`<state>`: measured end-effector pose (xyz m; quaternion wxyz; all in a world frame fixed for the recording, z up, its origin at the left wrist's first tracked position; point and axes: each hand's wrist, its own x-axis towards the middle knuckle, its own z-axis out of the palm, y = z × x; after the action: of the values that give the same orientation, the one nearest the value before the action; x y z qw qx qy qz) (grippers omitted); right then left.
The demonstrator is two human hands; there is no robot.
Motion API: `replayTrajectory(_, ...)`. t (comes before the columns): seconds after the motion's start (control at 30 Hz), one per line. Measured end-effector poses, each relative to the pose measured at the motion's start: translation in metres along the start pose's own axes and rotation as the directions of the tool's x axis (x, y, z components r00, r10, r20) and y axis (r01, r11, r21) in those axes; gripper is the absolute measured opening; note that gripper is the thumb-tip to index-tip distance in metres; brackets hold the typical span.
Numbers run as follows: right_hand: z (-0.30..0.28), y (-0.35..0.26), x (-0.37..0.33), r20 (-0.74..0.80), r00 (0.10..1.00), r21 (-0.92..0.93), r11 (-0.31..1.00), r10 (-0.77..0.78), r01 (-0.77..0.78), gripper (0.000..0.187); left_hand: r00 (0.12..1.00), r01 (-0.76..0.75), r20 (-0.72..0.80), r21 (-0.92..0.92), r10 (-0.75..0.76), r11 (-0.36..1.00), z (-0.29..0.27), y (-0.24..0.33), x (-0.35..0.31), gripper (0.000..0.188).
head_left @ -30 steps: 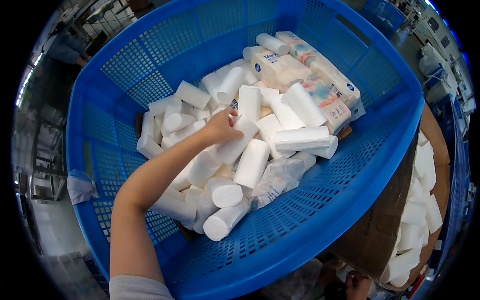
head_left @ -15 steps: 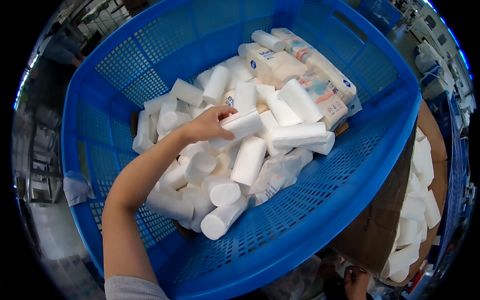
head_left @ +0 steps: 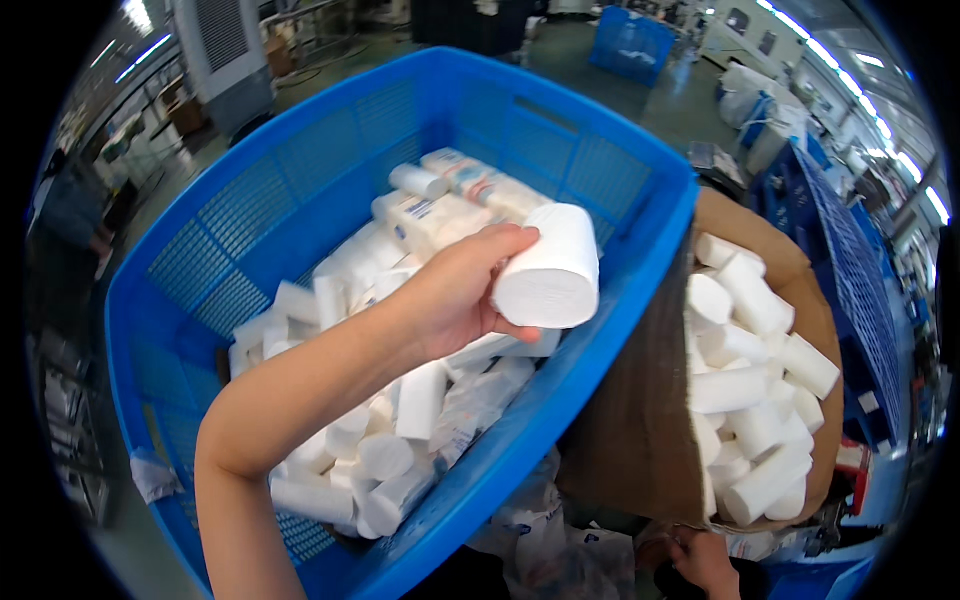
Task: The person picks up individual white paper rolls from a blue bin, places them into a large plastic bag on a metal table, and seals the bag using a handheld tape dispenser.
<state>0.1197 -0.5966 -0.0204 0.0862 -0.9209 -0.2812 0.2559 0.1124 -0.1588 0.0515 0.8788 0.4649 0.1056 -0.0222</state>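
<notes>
White roll (head_left: pixel 548 268) in left hand (head_left: pixel 455 295), fingers (head_left: pixel 500 240) pinching it above the blue basket (head_left: pixel 600 330).

Held white cylindrical roll (head_left: pixel 548 268): soft matt paper, upper centre.
Large blue basket (head_left: pixel 300 170): smooth plastic mesh, slightly glossy.
Brown box (head_left: pixel 640 400): matt cardboard, right.

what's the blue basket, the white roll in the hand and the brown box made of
Blue basket: likely moulded plastic, smooth with a slight sheen, its walls a fine grid of holes.
White roll held in the left hand: looks like soft matte paper or tissue wound tight; flat end, no gloss.
Brown box: apparently cardboard, dull brown, its flap bent.
</notes>
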Motion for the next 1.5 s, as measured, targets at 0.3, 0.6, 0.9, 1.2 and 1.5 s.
replayTrajectory(0.3,-0.002,0.002,0.004,0.022,0.999,-0.126,0.991,-0.038,0.041,0.021,0.794,-0.441,0.57,0.301,0.211,0.845,0.066,-0.008,0.028,0.045)
replayTrajectory(0.6,0.017,0.004,-0.002,-0.095,0.995,-0.075,0.997,0.009,-0.016,0.014,0.922,0.366,-0.385,0.901,-0.04,-0.233,-0.131,-0.128,-0.022,0.082)
replayTrajectory(0.9,0.001,-0.017,0.01,0.042,0.999,-0.094,0.996,0.011,-0.007,0.018,0.931,0.142,-0.35,0.607,0.103,0.782,-0.142,-0.113,-0.064,0.076)
replayTrajectory(1.2,-0.009,-0.025,0.008,0.098,0.987,-0.083,0.989,0.131,-0.123,0.017,0.938,-0.225,-0.044,0.678,0.344,0.7,-0.104,-0.067,-0.063,0.072)
replayTrajectory(1.5,0.001,-0.024,0.012,-0.024,0.988,-0.086,0.985,-0.154,0.152,0.014,0.805,0.419,-0.514,0.846,0.295,0.33,-0.264,-0.05,-0.055,0.046)
